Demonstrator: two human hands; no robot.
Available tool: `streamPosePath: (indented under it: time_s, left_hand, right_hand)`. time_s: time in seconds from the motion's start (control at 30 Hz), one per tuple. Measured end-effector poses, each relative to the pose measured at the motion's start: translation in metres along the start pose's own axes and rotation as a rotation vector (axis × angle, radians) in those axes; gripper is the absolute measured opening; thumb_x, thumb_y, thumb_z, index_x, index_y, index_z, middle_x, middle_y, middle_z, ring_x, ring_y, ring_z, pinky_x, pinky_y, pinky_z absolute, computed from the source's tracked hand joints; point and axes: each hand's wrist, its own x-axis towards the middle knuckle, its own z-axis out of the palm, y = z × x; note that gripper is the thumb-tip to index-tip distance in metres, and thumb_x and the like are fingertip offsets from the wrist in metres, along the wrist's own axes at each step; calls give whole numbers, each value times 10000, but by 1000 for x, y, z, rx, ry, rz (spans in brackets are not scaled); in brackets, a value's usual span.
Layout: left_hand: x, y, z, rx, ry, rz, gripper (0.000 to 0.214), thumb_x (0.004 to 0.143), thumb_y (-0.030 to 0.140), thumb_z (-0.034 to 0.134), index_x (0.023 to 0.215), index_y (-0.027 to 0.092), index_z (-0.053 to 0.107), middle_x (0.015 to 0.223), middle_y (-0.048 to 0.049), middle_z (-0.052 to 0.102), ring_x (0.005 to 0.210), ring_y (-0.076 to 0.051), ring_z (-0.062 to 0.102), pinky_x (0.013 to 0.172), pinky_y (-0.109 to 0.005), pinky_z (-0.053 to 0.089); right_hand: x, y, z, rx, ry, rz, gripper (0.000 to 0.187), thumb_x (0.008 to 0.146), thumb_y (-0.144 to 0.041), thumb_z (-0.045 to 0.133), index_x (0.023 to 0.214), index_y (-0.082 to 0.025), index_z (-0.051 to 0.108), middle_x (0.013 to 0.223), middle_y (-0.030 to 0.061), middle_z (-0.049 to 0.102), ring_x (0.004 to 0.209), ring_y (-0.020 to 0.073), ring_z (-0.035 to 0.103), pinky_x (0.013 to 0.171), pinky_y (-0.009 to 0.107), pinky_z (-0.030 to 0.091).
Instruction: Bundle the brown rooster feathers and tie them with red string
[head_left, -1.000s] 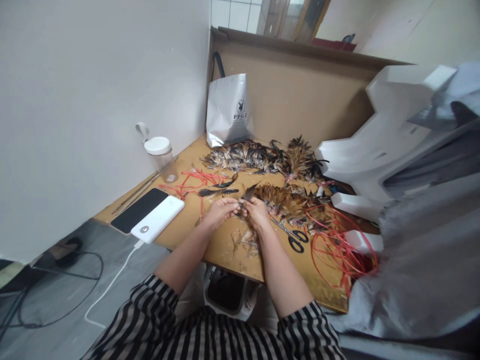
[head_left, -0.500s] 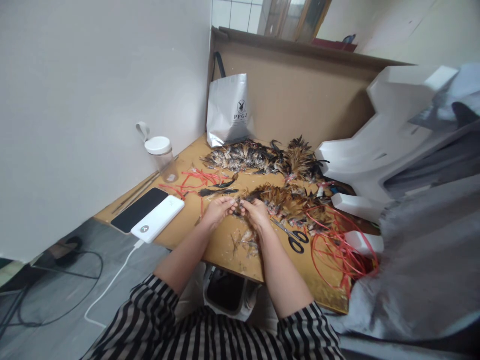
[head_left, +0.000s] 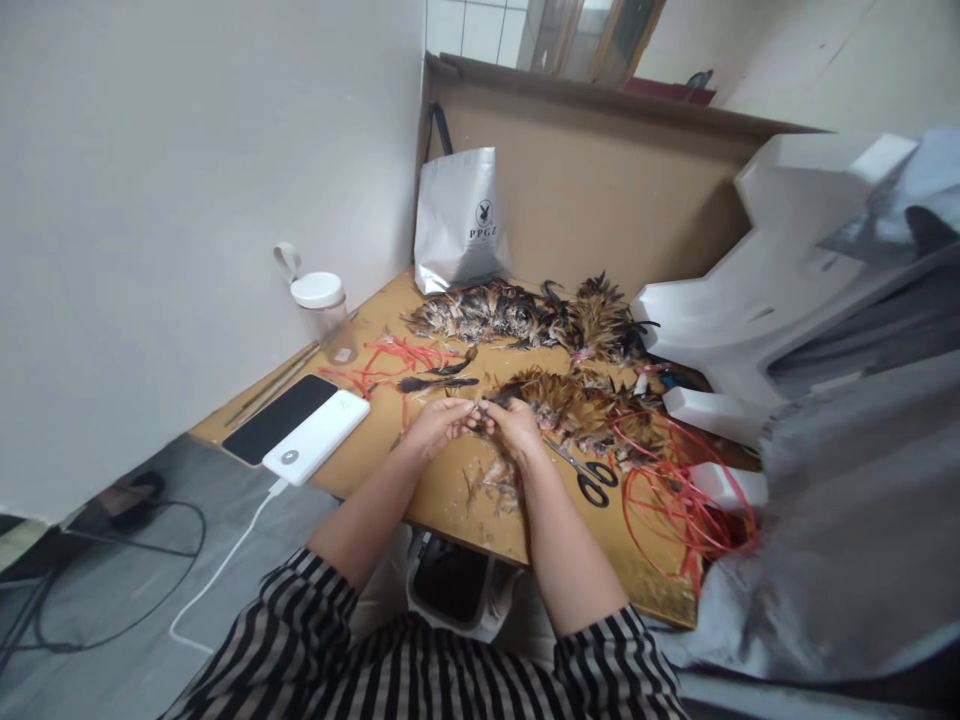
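Over the middle of the wooden table (head_left: 450,500), my left hand (head_left: 435,425) and my right hand (head_left: 514,425) meet fingertip to fingertip. Both pinch a small dark feather (head_left: 491,400) between them. Just beyond my right hand lies a pile of brown and black feathers (head_left: 577,405). A second feather heap (head_left: 517,315) lies further back. Loose feather scraps (head_left: 495,480) are scattered under my wrists. Two single dark feathers (head_left: 439,380) lie left of my hands.
Black-handled scissors (head_left: 589,475) lie right of my right hand, beside coils of red cord (head_left: 675,500). More red cord (head_left: 390,360), a white power bank (head_left: 315,438), a black phone (head_left: 277,420), a lidded jar (head_left: 322,310) and a silver bag (head_left: 457,220) stand left and back. White foam pieces (head_left: 750,290) crowd the right.
My hands have stayed together and barely shifted. The feather tip that stuck up between them a second ago now lies lower, mostly hidden by my fingers.
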Motion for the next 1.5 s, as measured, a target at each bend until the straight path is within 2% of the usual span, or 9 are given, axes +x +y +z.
streamPosePath:
  time_s: [0.17, 0.43, 0.6, 0.73, 1.0, 1.13, 1.27, 1.33, 1.5]
  left_hand:
    - [-3, 3, -1, 26, -48, -55, 222, 647, 249, 697, 795, 88, 656, 719, -79, 660, 566, -82, 578, 504, -163, 408]
    - [-4, 4, 0, 122, -55, -33, 193, 642, 263, 700, 725, 94, 658, 682, -70, 653, 531, -63, 551, 478, -146, 393]
    - [-2, 4, -2, 27, -31, -30, 193, 651, 232, 699, 772, 90, 646, 755, -83, 664, 579, -77, 586, 491, -141, 418]
    - [0, 2, -5, -70, -81, -74, 190, 695, 183, 662, 856, 86, 642, 871, -123, 667, 624, -91, 614, 496, -137, 433]
    - [-2, 4, -5, -185, -202, -144, 160, 717, 121, 627, 872, 88, 642, 815, -100, 663, 609, -70, 603, 532, -123, 452]
    - [-1, 3, -4, -208, -180, -88, 129, 691, 125, 654, 813, 85, 640, 702, -58, 639, 577, -55, 578, 517, -114, 438]
    - [1, 5, -1, -195, -51, 37, 120, 672, 161, 675, 760, 93, 630, 681, -41, 628, 557, -49, 556, 530, -133, 434]
    - [2, 5, 0, -137, 9, 114, 154, 665, 201, 683, 762, 96, 627, 676, -39, 629, 563, -56, 553, 542, -150, 430]
    - [1, 4, 5, 127, 58, 212, 221, 632, 283, 700, 750, 111, 627, 614, -29, 627, 543, -83, 547, 556, -199, 418]
  right_hand:
    - [-2, -4, -1, 4, -34, 22, 283, 572, -352, 706, 532, -136, 528, 416, -29, 501, 357, 55, 400, 376, 189, 290]
    - [-1, -3, -1, 21, -27, 41, 289, 570, -380, 707, 558, -132, 559, 439, -13, 537, 366, 65, 434, 380, 193, 330]
    - [-1, -8, 0, 84, 17, 36, 351, 629, -466, 649, 715, -126, 636, 596, 35, 615, 492, 91, 519, 438, 190, 392]
    - [-1, -7, 0, 38, -10, -22, 387, 655, -496, 616, 774, -129, 655, 649, 44, 635, 553, 111, 549, 510, 212, 428]
    - [-5, -2, 3, -12, -102, -45, 335, 666, -480, 615, 667, -145, 613, 594, 2, 604, 546, 93, 535, 552, 202, 421]
    - [-4, -4, 6, 83, -59, 26, 319, 634, -451, 656, 730, -148, 625, 631, 14, 623, 558, 97, 553, 555, 208, 432]
    - [1, -2, 3, 144, 66, 77, 322, 580, -424, 699, 739, -159, 611, 666, 11, 624, 506, 83, 516, 451, 187, 377]
    - [3, 0, 1, 143, 103, 75, 306, 558, -398, 718, 708, -158, 601, 595, -15, 588, 448, 65, 460, 406, 175, 323]
    - [2, 4, 0, 102, 65, 47, 281, 583, -405, 696, 634, -156, 575, 434, -52, 480, 371, 52, 366, 383, 185, 260]
